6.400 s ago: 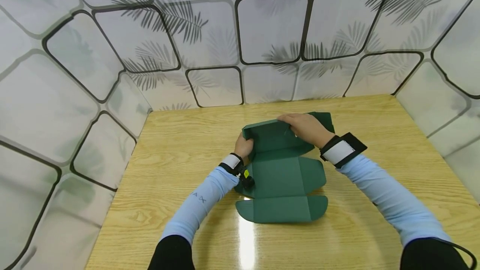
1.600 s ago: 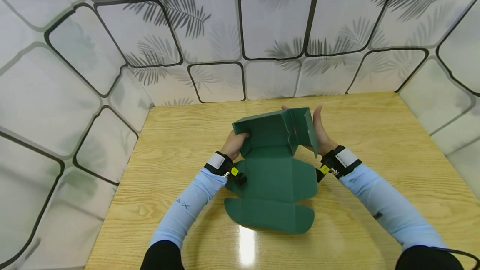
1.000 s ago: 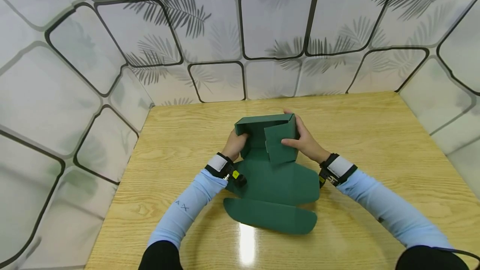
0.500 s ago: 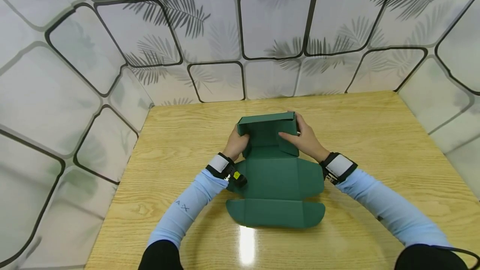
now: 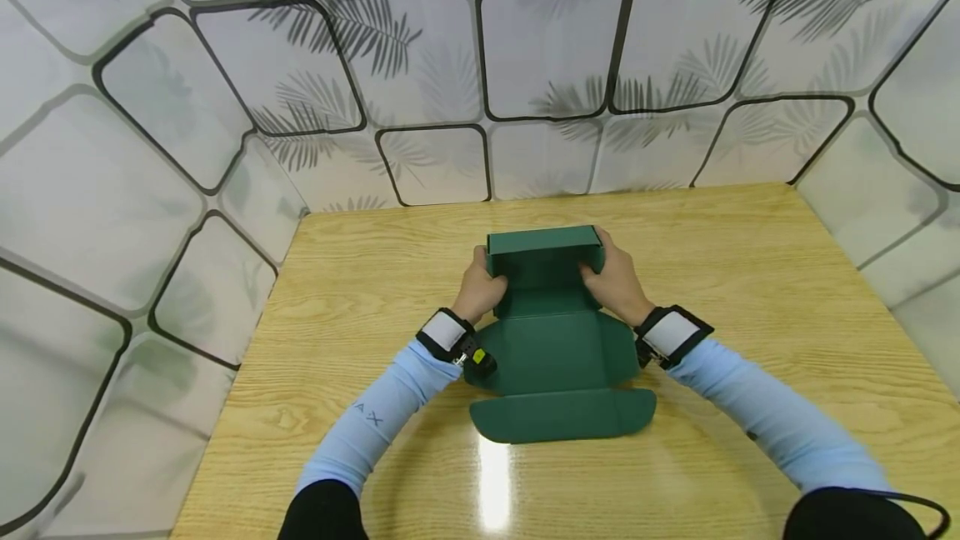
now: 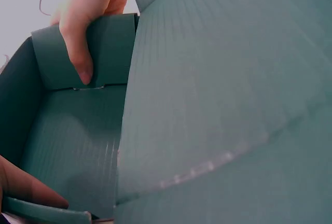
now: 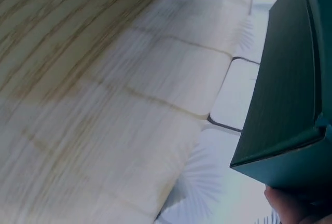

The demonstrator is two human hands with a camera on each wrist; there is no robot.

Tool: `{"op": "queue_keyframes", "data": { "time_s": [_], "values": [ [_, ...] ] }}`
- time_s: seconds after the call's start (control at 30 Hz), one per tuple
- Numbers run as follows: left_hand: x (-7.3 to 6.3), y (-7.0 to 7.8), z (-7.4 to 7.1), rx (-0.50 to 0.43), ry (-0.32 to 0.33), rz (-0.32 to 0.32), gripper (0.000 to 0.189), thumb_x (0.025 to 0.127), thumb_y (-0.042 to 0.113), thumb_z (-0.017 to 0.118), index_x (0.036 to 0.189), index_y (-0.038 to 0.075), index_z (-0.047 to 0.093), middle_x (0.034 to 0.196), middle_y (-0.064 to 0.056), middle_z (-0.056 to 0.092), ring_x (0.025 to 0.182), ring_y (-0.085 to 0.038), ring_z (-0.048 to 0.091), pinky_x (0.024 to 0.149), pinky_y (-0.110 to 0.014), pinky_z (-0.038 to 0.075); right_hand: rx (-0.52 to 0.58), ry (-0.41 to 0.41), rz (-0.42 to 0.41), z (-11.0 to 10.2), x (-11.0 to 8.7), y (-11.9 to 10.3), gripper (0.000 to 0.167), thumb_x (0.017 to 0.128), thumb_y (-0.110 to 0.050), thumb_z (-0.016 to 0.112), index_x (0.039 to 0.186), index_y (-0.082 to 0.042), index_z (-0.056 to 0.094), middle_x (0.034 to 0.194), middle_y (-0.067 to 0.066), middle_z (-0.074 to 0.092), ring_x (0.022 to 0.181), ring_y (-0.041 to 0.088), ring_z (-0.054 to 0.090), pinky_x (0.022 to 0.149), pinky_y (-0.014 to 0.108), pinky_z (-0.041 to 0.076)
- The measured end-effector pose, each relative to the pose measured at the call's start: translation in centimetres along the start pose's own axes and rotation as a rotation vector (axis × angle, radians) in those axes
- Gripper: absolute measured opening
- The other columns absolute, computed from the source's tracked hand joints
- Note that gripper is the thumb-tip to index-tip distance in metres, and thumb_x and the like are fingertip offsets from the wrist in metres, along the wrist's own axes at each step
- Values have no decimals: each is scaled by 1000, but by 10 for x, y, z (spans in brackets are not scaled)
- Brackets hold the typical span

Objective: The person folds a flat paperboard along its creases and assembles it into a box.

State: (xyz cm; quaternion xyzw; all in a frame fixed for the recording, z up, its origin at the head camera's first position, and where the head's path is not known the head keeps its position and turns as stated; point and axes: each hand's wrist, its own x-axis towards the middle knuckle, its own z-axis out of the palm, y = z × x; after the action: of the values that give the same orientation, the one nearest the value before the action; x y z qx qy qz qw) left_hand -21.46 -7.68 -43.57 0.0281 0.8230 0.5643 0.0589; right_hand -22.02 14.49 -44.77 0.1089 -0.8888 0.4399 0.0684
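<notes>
A dark green cardboard mailer box (image 5: 551, 352), partly folded, is held between both hands. Its far end stands up as a walled tray, while the middle panel, side flaps and rounded front flap (image 5: 562, 416) spread toward the person. My left hand (image 5: 480, 286) grips the left end wall, thumb inside. At the opposite end wall, my right hand (image 5: 618, 277) has its thumb inside and fingers outside. The left wrist view shows the right thumb (image 6: 79, 53) pressing a folded-in end flap (image 6: 115, 53) against the wall. In the right wrist view, fingers (image 7: 288, 206) support the box's corner from below.
The box is over a light wood-grain table (image 5: 360, 273). A white patterned sheet (image 5: 420, 65) rises behind the table and along both sides. A black cable (image 5: 911, 497) runs by the right sleeve.
My right hand has brought the right-end flap from outside inward and down over the end wall. Over the last second the box has shifted slightly right, with the left hand still gripping it.
</notes>
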Motion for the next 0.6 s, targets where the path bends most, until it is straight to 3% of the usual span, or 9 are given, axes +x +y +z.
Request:
{"op": "queue_keyframes", "data": {
  "time_s": [0.1, 0.17, 0.27, 0.43, 0.53, 0.6],
  "values": [
    [0, -1, 2, 29, -6, 14, 47, 89, -5, 47, 134, -4, 34, 131, -36, 50, 109, -39, 55, 87, -51, 49, -14, 37, -20, 2, 2, 3, 61, 90, 6, 51, 147, 10, 27, 120, 38, 57, 54, 34, 53, 59, 43, 44],
    [0, -1, 2, 42, -13, 23, 47, 88, -5, 47, 134, -4, 33, 130, -36, 50, 103, -37, 56, 82, -47, 49, -12, 54, -26, 3, 2, 4, 60, 89, 8, 49, 146, 11, 30, 117, 38, 58, 44, 24, 39, 53, 37, 35],
    [1, -1, 2, 51, -15, 36, 47, 87, -5, 46, 133, -4, 34, 128, -36, 51, 96, -36, 55, 77, -45, 48, -5, 68, -20, 3, 2, 4, 59, 88, 8, 49, 144, 10, 32, 119, 37, 58, 46, 16, 37, 54, 34, 33],
    [3, 1, 1, 46, -27, 33, 48, 88, -6, 46, 134, -4, 33, 131, -35, 50, 104, -37, 55, 82, -46, 48, -12, 90, -35, 2, 2, 2, 57, 86, 10, 48, 142, 10, 35, 116, 37, 59, 47, 17, 35, 54, 34, 32],
    [6, 1, 0, 60, -44, 31, 49, 88, -5, 45, 136, -4, 32, 133, -34, 49, 114, -39, 55, 89, -50, 49, -8, 87, -36, 0, 1, 0, 57, 86, 10, 47, 142, 10, 34, 115, 38, 58, 45, 23, 35, 52, 36, 31],
    [10, 2, -2, 80, -55, 32, 49, 89, -4, 46, 136, -4, 33, 134, -33, 49, 118, -42, 54, 91, -53, 50, -4, 47, -25, -3, 0, -1, 58, 89, 6, 51, 143, 10, 31, 121, 38, 55, 57, 35, 51, 57, 42, 43]
  ]
}}
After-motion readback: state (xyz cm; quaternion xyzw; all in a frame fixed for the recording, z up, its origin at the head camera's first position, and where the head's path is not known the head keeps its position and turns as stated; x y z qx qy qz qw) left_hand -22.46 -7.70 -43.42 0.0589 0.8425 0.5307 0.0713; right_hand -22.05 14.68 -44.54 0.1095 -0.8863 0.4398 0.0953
